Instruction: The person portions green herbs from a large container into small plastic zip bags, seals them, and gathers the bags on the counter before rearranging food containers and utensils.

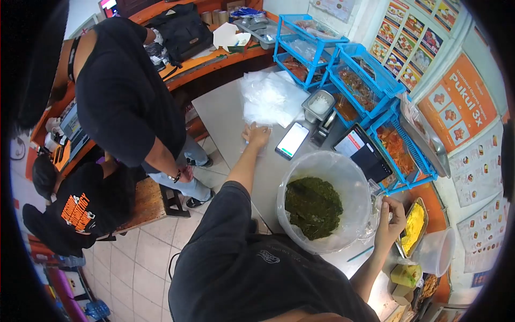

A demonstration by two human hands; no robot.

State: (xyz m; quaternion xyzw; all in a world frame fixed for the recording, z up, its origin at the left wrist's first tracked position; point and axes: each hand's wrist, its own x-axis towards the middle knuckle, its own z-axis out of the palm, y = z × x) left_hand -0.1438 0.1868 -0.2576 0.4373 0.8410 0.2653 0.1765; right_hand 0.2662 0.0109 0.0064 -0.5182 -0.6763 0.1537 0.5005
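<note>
My left hand reaches forward to the near edge of a pile of clear plastic bags. Its fingers are bent down and closed on thin clear plastic. Close to my body stands a large translucent tub with a dark green, chopped or mashed food inside. Beside the tub's right wall, my right hand has its thumb and fingers curled together on a piece of clear plastic. What that plastic contains, if anything, is unclear. A phone with a lit screen lies between the bags and the tub.
Blue stacked baskets of packed food line the wall. A metal container and a tablet stand before them. Right of my hand are a tray of yellow food and a clear container. Two people are at the left.
</note>
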